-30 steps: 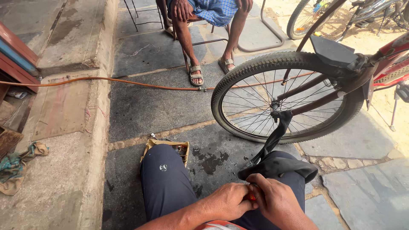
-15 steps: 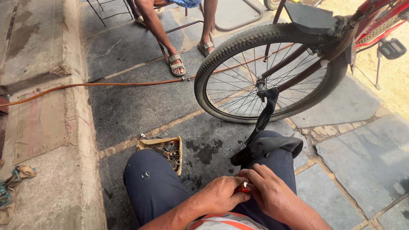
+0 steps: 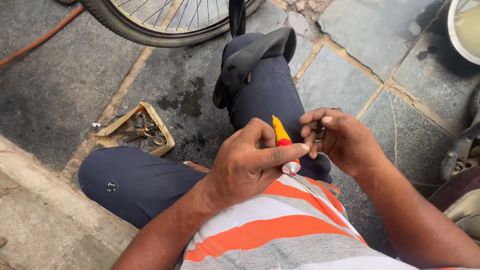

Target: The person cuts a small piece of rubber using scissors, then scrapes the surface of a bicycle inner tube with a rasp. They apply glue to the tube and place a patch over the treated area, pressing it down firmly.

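We sit on grey stone paving, a bicycle wheel [image 3: 165, 22] at the top of the frame. At centre, our left hand [image 3: 250, 162] pinches a yellow glue tube [image 3: 284, 145]; our right hand [image 3: 345, 142] pinches a small dark piece. A tray of parts [image 3: 137, 131] lies at left.

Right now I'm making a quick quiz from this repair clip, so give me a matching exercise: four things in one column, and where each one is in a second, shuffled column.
Things:
1. small yellow tube
2. black inner tube
3. box of small parts
4. bicycle wheel

Places:
A. on the stone floor beside the left thigh
B. at the top of the picture, standing on the paving
C. in the left hand
D. draped over the right knee

Pairs: 1-C, 2-D, 3-A, 4-B
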